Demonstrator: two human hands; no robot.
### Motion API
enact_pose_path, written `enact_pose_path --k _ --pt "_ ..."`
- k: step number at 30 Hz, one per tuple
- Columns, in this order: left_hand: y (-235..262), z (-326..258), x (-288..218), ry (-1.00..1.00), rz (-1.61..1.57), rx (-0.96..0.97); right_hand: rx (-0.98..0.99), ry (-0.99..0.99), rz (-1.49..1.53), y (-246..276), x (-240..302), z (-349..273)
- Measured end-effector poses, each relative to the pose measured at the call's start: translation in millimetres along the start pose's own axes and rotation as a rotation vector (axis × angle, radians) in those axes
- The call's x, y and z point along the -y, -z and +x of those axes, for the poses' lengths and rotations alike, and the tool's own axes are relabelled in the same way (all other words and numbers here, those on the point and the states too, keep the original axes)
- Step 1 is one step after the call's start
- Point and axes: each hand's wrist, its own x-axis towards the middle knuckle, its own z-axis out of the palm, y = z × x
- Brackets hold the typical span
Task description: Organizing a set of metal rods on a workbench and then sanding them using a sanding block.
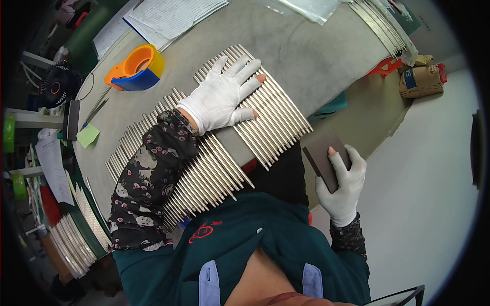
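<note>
From my end I saw the left hand [219, 97] laid palm down, fingers spread wide, across the upper part of the right batch of rods [278, 115]. It wore a white glove, with the tips of the thumb and the first finger bare. Those slim metal rods lay side by side on the grey table [301, 56], slanting down to the right.

A strip of bare tabletop parted them from the left batch [212, 171], which ran partly under the dark patterned sleeve [153, 168], so I could not make out all of it.

The right hand [347, 181], gloved too, was closed around a flat grey-brown block [322, 159], gripping it between thumb and fingers. The block showed past the right batch's lower right corner, apart from the rods; how high it was held I couldn't tell.

Beyond the left batch stood an orange, yellow and blue tape dispenser [135, 79], with a pen [96, 112] and a pale green note [88, 135] nearer the table's left edge. Papers [173, 20] lay along the far side.
</note>
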Motion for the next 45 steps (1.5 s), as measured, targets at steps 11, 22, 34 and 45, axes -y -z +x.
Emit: enact_pose_path --k 11,22,34,45 --pt "-10 36 3 -0.013 0.011 -0.089 0.044 -0.007 -0.019 -4 -10 3" --pt "-11 39 0 -0.004 0.034 -0.098 0.062 0.048 0.002 -8 -19 15" --pt "-1 22 -6 0.035 0.025 -0.075 -0.04 0.133 -0.008 -12 -16 38" --pt "-3 25 -3 0.019 -0.036 -0.033 0.049 0.16 -0.072 -16 -11 59"
